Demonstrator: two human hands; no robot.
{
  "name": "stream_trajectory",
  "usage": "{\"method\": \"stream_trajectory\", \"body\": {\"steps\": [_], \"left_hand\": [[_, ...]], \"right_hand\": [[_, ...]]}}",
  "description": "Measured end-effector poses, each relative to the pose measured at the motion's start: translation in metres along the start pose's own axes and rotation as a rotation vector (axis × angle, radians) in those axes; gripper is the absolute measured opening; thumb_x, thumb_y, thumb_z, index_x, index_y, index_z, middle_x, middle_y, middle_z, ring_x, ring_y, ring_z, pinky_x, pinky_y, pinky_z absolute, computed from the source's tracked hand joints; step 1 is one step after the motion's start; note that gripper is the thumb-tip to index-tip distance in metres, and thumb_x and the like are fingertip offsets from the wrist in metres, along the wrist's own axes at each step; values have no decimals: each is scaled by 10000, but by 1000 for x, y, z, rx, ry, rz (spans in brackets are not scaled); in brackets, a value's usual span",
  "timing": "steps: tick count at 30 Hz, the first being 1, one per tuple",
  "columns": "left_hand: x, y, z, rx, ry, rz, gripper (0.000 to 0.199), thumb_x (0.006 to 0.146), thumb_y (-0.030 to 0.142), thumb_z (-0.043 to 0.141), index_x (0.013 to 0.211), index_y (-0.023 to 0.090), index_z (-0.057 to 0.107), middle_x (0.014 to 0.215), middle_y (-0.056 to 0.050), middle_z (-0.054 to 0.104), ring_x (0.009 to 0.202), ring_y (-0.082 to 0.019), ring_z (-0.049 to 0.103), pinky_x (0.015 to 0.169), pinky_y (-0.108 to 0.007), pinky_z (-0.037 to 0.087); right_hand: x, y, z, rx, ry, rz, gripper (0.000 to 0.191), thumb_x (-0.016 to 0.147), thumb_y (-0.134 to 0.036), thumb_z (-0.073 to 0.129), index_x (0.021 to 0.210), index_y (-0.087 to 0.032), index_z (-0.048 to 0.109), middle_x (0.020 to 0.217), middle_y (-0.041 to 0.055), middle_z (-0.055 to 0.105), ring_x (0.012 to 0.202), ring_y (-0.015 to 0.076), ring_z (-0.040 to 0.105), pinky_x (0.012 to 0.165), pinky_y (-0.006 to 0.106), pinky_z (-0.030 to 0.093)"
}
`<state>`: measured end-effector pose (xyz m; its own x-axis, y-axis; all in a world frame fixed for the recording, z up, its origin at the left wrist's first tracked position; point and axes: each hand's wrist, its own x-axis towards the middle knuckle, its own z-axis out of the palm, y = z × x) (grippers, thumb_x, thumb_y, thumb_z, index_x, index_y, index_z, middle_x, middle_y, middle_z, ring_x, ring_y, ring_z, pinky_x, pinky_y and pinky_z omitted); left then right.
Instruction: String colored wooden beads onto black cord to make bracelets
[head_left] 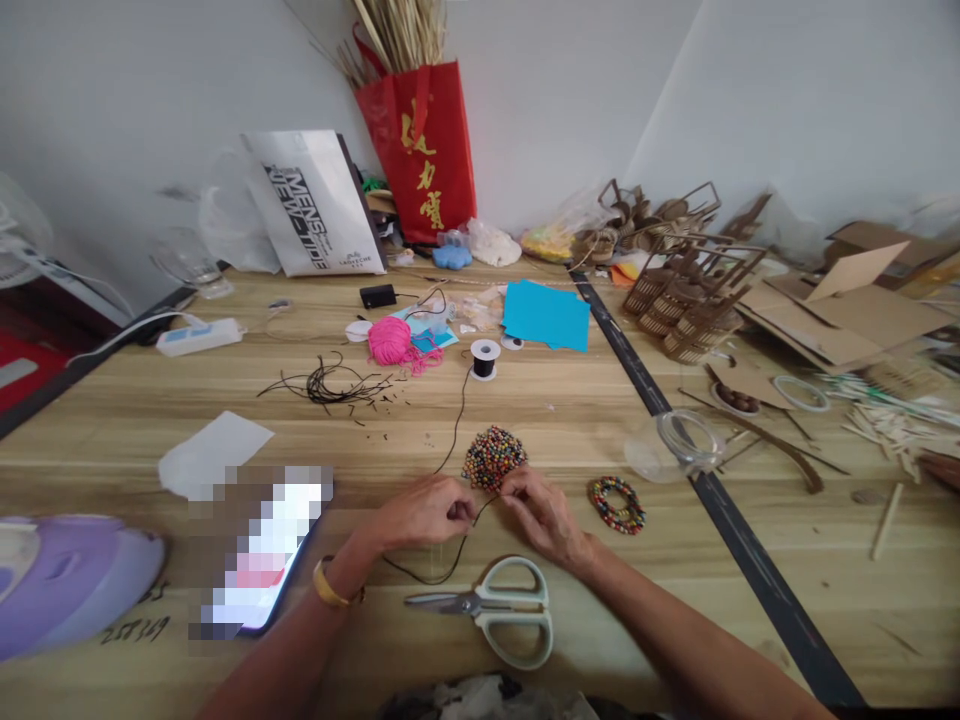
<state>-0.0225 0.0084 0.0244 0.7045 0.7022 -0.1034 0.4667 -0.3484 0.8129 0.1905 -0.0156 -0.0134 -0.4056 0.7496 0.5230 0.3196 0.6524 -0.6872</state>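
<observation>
Surface (570, 420) of pale, streaky wood is stretching out in front of me, with a dark strip (762, 580) running down its right side. Towards the back a red bag (454, 130) is standing full of dry stalks (405, 35), and a smaller white bag (304, 200) is leaning to its left. Flattened cardboard (825, 315) is spreading over the far right. A lit phone (262, 560) is lying on the left, and pale-handled scissors (476, 603) are lying on the near side of the hands, blades pointing left.

The left hand (427, 512) is curling its fingers together while black cord (438, 580) is passing right by their tips; whether they are pinching it, I cannot tell. The right hand (547, 515) is facing it across a small gap, bending its fingertips in at the near edge of a bead pile (495, 457); I cannot tell whether they are gripping anything. That multicoloured heap is sitting just beyond the gap, nearer the right hand. A beaded coil (637, 517) is lying apart, just right of that hand. Beyond the heap a spool (484, 360) is standing upright, its cord running towards the left hand; another stretch is curving below that hand and rising between the two.
</observation>
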Motion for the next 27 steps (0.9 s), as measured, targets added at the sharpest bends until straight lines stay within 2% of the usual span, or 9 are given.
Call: {"method": "stream_trajectory", "body": {"steps": [3, 6, 8, 12, 17, 23, 27], "left_hand": [[-5, 3, -10, 104, 132, -22, 67, 689, 187, 623, 648, 204, 673, 579, 3, 631, 532, -137, 504, 544, -237, 313], [-2, 0, -19, 208, 304, -154, 93, 716, 185, 601, 630, 200, 631, 556, 1, 590, 525, -138, 480, 557, -245, 297], [3, -5, -24, 356, 363, -243, 94, 716, 148, 584, 634, 190, 602, 612, -18, 590, 596, -157, 505, 607, -256, 317], [13, -19, -25, 579, 288, -253, 59, 746, 143, 554, 712, 175, 591, 765, -70, 612, 753, -211, 546, 695, -292, 348], [27, -36, -28, 683, 246, -190, 159, 830, 146, 455, 776, 156, 604, 829, -110, 629, 806, -225, 558, 759, -316, 377], [52, -40, -53, 863, 204, -228, 224, 866, 146, 404, 852, 130, 627, 874, -122, 657, 869, -227, 582, 806, -325, 409], [70, -51, -72, 904, 300, -271, 248, 869, 155, 398, 873, 119, 643, 893, -139, 667, 879, -230, 603, 795, -326, 430]], "right_hand": [[-2, -1, 0, 1, -126, -40, 95, 920, -166, 424, 878, -198, 503, 803, 56, 573, 746, 157, 539, 659, 264, 445], [-3, -2, 1, -36, -220, -89, 80, 917, -164, 433, 889, -196, 500, 799, 57, 570, 734, 156, 531, 628, 252, 431], [-3, -2, 1, -61, -243, -101, 77, 915, -161, 434, 894, -196, 499, 798, 57, 572, 724, 154, 528, 616, 248, 426], [-1, -3, 0, -81, -233, -107, 84, 916, -157, 430, 887, -192, 502, 788, 55, 578, 705, 150, 524, 597, 241, 424], [-2, 0, 0, -101, -245, -112, 83, 927, -168, 434, 894, -186, 508, 799, 54, 585, 721, 146, 536, 613, 235, 429], [-5, 4, 2, -141, -237, -83, 105, 950, -199, 417, 933, -184, 519, 843, 57, 611, 762, 142, 576, 639, 228, 446], [-5, 4, 1, -176, -250, -100, 106, 950, -203, 424, 948, -182, 528, 859, 61, 625, 778, 144, 586, 648, 226, 457]]}}
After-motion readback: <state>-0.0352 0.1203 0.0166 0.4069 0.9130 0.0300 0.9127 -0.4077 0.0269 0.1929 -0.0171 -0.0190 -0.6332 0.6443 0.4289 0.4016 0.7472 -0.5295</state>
